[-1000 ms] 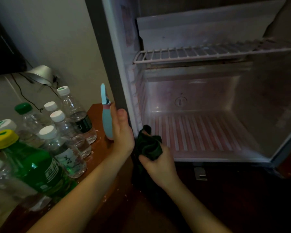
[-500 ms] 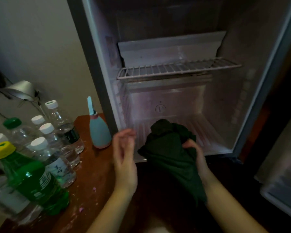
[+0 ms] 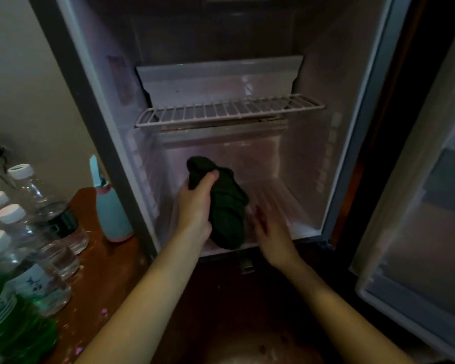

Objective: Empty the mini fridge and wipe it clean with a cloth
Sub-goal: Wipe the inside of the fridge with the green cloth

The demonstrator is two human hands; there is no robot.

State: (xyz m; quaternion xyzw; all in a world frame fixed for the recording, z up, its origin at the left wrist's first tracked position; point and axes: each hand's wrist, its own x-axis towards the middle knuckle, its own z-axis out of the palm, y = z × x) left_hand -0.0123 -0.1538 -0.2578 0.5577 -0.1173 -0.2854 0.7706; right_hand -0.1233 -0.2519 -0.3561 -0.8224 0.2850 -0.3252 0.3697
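The mini fridge (image 3: 352,143) stands open with nothing on its wire shelf (image 3: 229,111) or floor. A dark green cloth (image 3: 225,206) hangs bunched at the fridge's lower opening. My left hand (image 3: 197,203) grips the cloth's upper part, thumb curled over it. My right hand (image 3: 269,232) is beside the cloth's lower right, fingers relaxed and blurred; whether they touch the cloth I cannot tell.
A wooden table (image 3: 116,264) at left carries several water bottles (image 3: 47,206), a green bottle (image 3: 13,329) and a light blue spray bottle (image 3: 111,211) next to the fridge's left wall. The fridge door (image 3: 418,206) hangs open at right.
The cloth passed from my right hand to my left hand and rose into the fridge opening. Earlier my left hand set the spray bottle on the table. The view pulled back.
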